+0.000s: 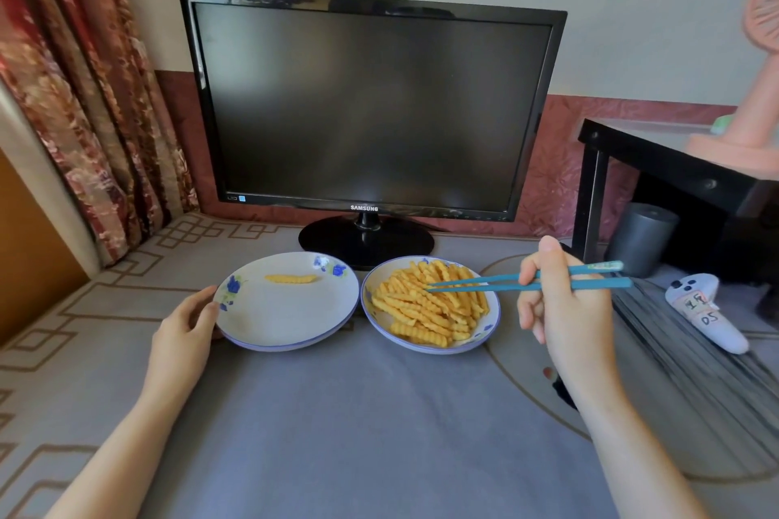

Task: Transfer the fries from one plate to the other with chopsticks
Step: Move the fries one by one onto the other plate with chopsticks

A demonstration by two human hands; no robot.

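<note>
Chopsticks (pixel 506 282), blue ones, are sitting pinched in the right hand's (pixel 565 308) grip, their tips dipping into the fries (pixel 425 308) heaped on the right plate (pixel 484 334). The left hand (pixel 185 320) is gripping the left plate (pixel 286 318) by its rim, one single fry (pixel 291 278) lying on it.
</note>
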